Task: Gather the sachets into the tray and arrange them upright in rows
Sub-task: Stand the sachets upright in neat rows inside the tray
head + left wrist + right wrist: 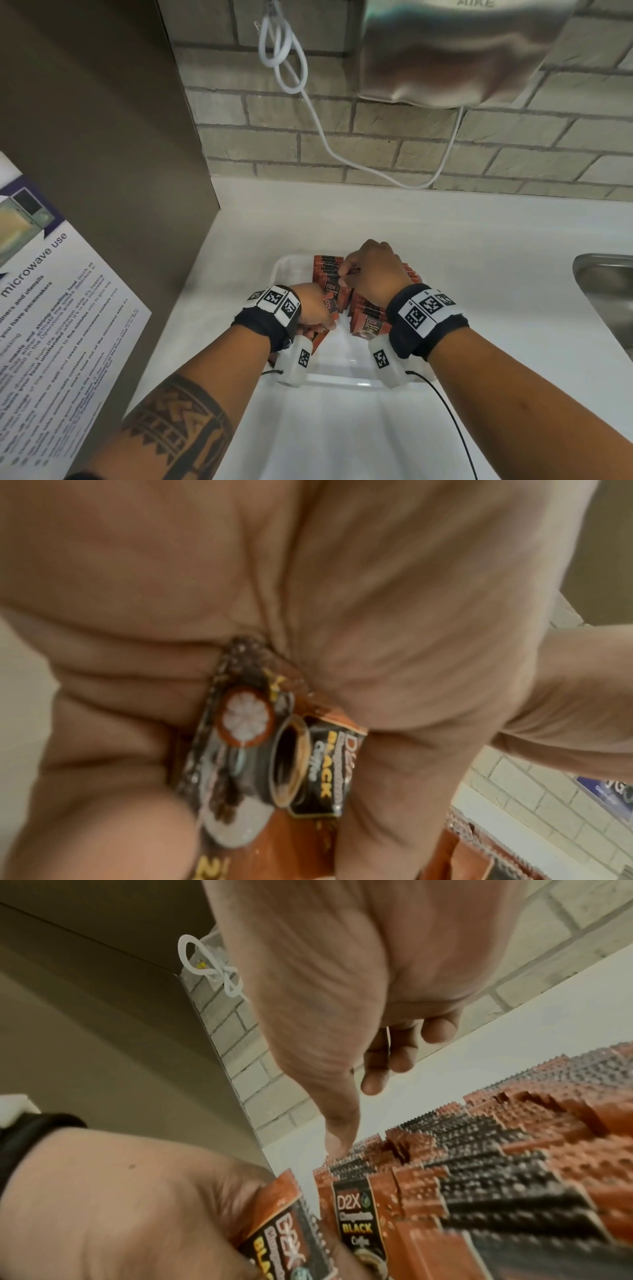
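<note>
A clear white tray (286, 270) sits on the white counter. Brown-and-black coffee sachets stand upright in it, in a left row (327, 265) and a right row (371, 313). My left hand (315, 311) hovers over the tray's left side and grips a small bunch of sachets (274, 750), also seen in the right wrist view (284, 1229). My right hand (371, 270) is over the rows with its fingers (394, 1056) curled. Its thumb (337, 1139) touches the sachet tops. A dark sachet edge (354, 270) shows pinched at its fingertips.
A steel sink (606, 284) lies at the right edge of the counter. A hand dryer (462, 51) and a looped white cable (308, 102) hang on the brick wall behind. A brown panel (102, 120) and a microwave notice (51, 308) stand at the left.
</note>
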A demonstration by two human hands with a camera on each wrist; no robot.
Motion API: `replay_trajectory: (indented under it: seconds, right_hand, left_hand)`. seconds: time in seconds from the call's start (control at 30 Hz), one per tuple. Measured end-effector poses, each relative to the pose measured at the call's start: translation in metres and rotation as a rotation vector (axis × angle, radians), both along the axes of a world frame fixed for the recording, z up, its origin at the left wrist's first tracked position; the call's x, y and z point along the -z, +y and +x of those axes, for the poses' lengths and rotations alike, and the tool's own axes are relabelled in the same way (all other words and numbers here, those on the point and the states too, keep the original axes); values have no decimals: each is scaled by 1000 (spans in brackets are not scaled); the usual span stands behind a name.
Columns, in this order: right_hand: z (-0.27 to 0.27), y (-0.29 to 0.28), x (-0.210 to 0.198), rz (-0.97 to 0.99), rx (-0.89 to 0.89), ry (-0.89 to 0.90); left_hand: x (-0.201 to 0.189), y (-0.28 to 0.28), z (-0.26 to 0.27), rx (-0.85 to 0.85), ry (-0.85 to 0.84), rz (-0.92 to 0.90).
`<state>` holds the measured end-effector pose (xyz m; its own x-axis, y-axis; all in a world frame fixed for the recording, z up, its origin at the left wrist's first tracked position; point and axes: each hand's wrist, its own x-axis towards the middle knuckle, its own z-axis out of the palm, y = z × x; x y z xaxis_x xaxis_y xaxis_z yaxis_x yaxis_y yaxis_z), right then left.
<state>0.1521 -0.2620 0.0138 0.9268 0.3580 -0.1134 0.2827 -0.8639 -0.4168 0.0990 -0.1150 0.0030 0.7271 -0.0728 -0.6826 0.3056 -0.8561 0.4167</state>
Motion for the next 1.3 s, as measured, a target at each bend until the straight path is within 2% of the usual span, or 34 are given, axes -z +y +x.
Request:
replay_trajectory:
  seconds: [0.4, 0.63, 0.93, 1.17, 1.3]
  right_hand:
    - [-3, 0, -6, 22, 7, 15]
    - [-7, 1, -3, -52, -57, 22]
    - [-4, 1, -7, 27, -9, 36]
    - [-7, -9, -11, 118, -33, 68]
    - [-10, -8, -13, 134, -41, 100]
  left_hand:
    - [2, 0, 0, -41, 4, -19]
    - [0, -1, -2, -62, -6, -36]
    - [2, 3, -2, -72, 7, -78]
    - [5, 13, -2, -254, 34, -316]
    - [2, 16, -4, -270, 36, -389]
